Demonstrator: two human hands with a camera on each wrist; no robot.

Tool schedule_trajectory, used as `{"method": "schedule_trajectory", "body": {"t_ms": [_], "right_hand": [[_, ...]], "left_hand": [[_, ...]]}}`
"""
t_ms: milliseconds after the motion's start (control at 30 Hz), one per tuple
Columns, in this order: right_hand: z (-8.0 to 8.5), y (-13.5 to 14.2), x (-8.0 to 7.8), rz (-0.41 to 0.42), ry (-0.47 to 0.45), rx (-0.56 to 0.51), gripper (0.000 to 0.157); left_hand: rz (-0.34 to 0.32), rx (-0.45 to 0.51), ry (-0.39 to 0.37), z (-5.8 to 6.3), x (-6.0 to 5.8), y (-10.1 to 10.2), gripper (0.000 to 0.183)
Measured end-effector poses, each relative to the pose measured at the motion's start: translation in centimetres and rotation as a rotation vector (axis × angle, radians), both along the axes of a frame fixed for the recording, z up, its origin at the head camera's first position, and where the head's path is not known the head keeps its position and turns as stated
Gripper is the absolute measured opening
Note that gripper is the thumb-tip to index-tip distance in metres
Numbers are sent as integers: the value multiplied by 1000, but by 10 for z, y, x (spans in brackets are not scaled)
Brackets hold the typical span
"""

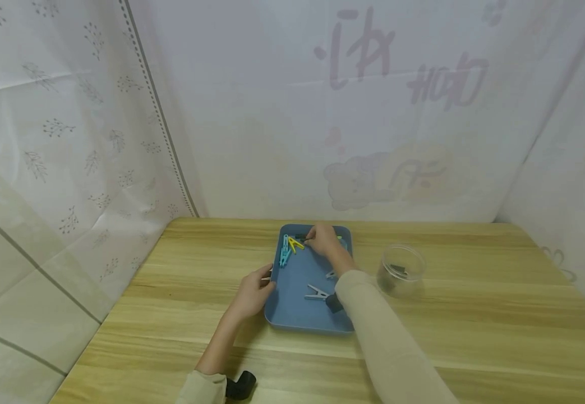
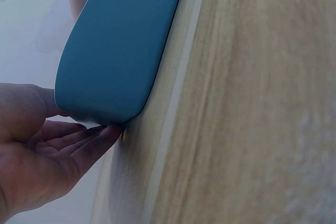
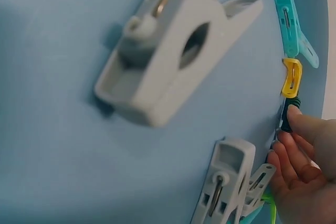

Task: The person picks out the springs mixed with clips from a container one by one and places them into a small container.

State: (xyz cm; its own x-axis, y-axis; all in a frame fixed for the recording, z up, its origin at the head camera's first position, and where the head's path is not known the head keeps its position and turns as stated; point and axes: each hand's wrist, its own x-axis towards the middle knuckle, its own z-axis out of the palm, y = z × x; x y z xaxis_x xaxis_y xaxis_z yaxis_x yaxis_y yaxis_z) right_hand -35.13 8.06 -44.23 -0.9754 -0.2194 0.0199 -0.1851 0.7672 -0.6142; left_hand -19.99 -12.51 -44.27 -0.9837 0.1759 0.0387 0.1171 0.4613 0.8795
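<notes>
My right hand (image 1: 324,240) is over the far end of a blue tray (image 1: 292,314). In the right wrist view, thumb and fingertips pinch a small dark green ridged piece (image 3: 290,109), partly hidden by them. Beside it lie a yellow clothespin (image 1: 295,244) and turquoise clothespins (image 1: 285,251). Grey clothespins (image 1: 317,293) lie nearer the front, one of them large in the right wrist view (image 3: 173,51). My left hand (image 1: 253,293) is at the tray's left side; in the left wrist view its fairly straight fingers touch the lower edge of the wall, thumb close to the rim.
To the right of the tray stands a clear round jar (image 1: 401,270) with dark pieces inside. The wooden table (image 1: 474,336) meets a pale printed curtain (image 1: 252,140) at the back. A bright green piece (image 3: 269,203) shows beneath the right hand.
</notes>
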Motion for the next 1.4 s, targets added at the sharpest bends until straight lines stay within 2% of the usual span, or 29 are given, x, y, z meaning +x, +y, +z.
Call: {"method": "schedule_trajectory", "body": {"t_ms": [133,200,333,800,1100,1400], "right_hand": [[1,3,1,12,-2,-6,10],[8,2,8,7,-23,-5,13],[11,3,11,4,-31,-10,15],[13,10,9,4,-70,-57,20],[25,12,15,-5,-119,-90,25],[35,14,19,19,-99,-71,25]], "left_hand": [[-1,-3,2,0,0,1,50],[-1,-2,2,0,0,1,50],[3,1,3,0,1,1,50],[-2,-11,6,2,1,2,49],[2,-9,7,3,1,2,50],[-2,-7,14,2,1,2,49]]}}
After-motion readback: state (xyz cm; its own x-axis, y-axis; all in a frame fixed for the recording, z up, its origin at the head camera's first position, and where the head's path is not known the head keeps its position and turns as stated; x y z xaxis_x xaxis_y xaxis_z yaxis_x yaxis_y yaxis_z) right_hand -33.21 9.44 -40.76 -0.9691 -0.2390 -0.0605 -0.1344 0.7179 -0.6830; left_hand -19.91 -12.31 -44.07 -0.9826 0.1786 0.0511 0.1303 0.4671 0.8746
